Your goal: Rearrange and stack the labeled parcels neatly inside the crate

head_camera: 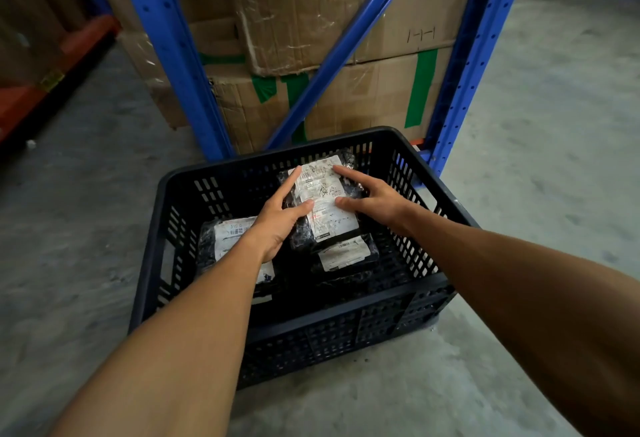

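Two bare forearms reach in from the bottom corners, crossing over the near wall of the black slotted crate [346, 325], which sits on the grey concrete floor [86, 228]. Bare floor lies open to the left of it, to the right and in front (plenty of space on those three sides). Inside, against the left wall, one labeled parcel [228, 239] lies flat, partly under the left wrist. Right of it, nearer the middle, a second parcel [346, 254] lies flat with its white label up, and dark crate floor shows between it and the right wall.

On top of that one, tilted up toward the far wall, is the held parcel [323, 201]. The left hand [277, 218] clasps its left edge, thumb pressed on the label, forefinger stretched along the side. The right hand [372, 197] has fingers spread, thumb and forefinger tips on the label at the right edge; whether it grips or only steadies, I cannot tell.

Beyond the far rim things tighten: the blue rack uprights [166, 55] and diagonal brace stand just behind the crate, with taped cardboard boxes [346, 38] stacked behind them.
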